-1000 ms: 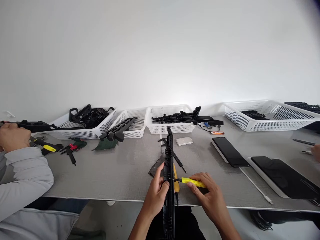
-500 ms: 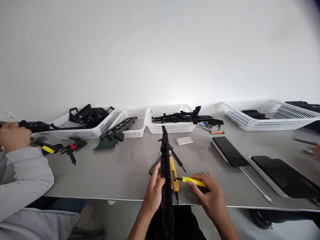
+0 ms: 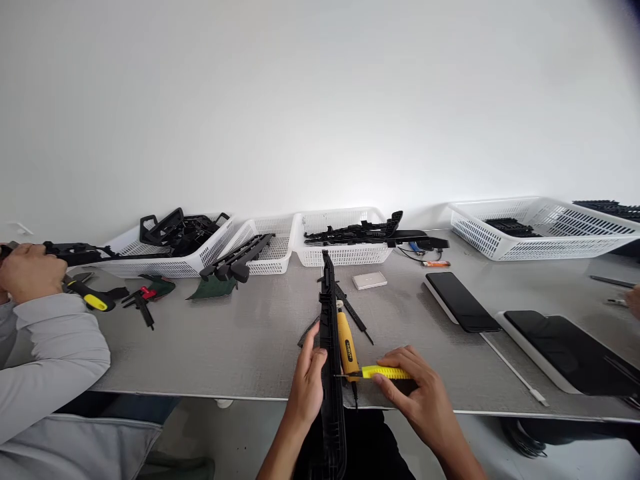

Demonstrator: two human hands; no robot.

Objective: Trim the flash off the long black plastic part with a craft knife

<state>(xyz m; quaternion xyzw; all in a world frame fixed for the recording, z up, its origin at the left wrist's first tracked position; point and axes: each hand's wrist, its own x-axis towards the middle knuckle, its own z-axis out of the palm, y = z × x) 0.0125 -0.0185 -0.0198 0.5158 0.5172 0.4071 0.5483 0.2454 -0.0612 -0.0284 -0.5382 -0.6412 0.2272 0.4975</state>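
Observation:
My left hand [image 3: 307,380] is closed around a long black plastic part [image 3: 330,333], which stands nearly lengthwise in front of me with its lower end over my lap. Between the fingers of my right hand [image 3: 420,393] is a yellow utility knife [image 3: 386,373]. Its thin blade points left and meets the right edge of the black part, just below my left thumb. Behind the knife tip, a yellow-handled corded tool [image 3: 347,343] lies on the table. A black caliper [image 3: 354,313] rests beyond it, partly hidden by the part.
White baskets [image 3: 345,255] with black plastic parts line the wall. A small white box [image 3: 370,281], an orange-labelled item [image 3: 437,264] and two dark-topped devices [image 3: 463,300] lie to the right. At left, a co-worker's grey sleeve [image 3: 55,353] reaches over the table, near a yellow-black tool [image 3: 93,295].
The knife has moved a little down along the black part's right edge, towards me, with my right hand. My left hand keeps its hold; the part has shifted very slightly left.

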